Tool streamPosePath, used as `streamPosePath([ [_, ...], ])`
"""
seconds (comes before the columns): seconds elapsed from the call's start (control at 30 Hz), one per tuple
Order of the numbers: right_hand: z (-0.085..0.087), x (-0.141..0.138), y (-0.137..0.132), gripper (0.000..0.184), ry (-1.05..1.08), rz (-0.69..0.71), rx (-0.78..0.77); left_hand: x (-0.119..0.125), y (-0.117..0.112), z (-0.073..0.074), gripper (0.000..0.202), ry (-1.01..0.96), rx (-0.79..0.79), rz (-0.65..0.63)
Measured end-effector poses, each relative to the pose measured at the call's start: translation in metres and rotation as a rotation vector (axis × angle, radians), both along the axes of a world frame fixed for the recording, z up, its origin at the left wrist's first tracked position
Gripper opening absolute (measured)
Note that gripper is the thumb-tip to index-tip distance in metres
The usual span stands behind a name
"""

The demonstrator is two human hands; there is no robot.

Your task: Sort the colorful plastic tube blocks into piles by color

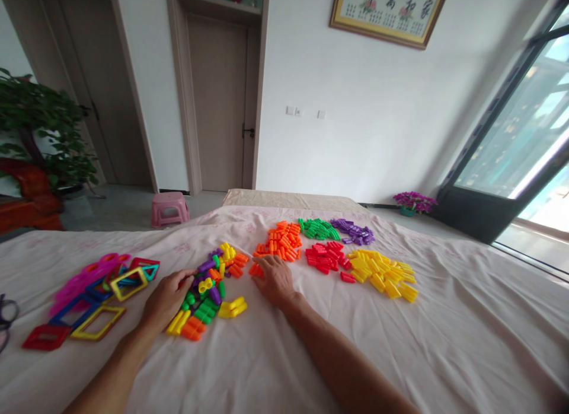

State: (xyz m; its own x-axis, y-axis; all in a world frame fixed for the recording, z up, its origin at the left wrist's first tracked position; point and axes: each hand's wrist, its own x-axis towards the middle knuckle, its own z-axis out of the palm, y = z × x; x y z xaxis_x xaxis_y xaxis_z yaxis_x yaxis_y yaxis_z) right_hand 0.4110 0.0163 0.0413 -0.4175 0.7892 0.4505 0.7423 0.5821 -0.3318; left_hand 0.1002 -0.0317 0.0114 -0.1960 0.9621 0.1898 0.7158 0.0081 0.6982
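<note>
My left hand (168, 292) rests against the left edge of a mixed pile of plastic building blocks (215, 292), its fingers loosely stretched along the pile and partly hidden. The pile holds yellow, green, purple and orange pieces. To the right of it, my right hand (274, 279) bends its fingers down over an orange block (256, 271) at the near edge of the orange heap (284, 241). A yellow block (233, 308) lies between my two forearms, near the mixed pile.
Sorted heaps lie to the right: green (318, 228), purple (354, 232), red (325, 257) and yellow (383, 272). Magnetic frame tiles (98, 323) and pink pieces (73, 287) lie at left, near glasses (6, 316). A wrinkled cloth (249, 372) covers the table. A pink stool (169, 209) stands beyond.
</note>
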Motion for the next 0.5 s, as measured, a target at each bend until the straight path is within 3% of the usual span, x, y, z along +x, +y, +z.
streamPosePath([
  [0.23, 0.001, 0.022, 0.037, 0.052, 0.390, -0.269, -0.052, 0.003, -0.001, 0.003, 0.041, 0.023, 0.017, 0.023],
  [0.37, -0.008, 0.026, 0.047, 0.061, 0.522, -0.217, -0.001, 0.003, -0.001, 0.003, 0.040, 0.011, 0.018, 0.010],
  [0.5, -0.007, 0.021, 0.033, 0.044, 0.445, -0.088, 0.010, 0.002, -0.001, 0.004, 0.041, 0.016, 0.018, 0.016],
])
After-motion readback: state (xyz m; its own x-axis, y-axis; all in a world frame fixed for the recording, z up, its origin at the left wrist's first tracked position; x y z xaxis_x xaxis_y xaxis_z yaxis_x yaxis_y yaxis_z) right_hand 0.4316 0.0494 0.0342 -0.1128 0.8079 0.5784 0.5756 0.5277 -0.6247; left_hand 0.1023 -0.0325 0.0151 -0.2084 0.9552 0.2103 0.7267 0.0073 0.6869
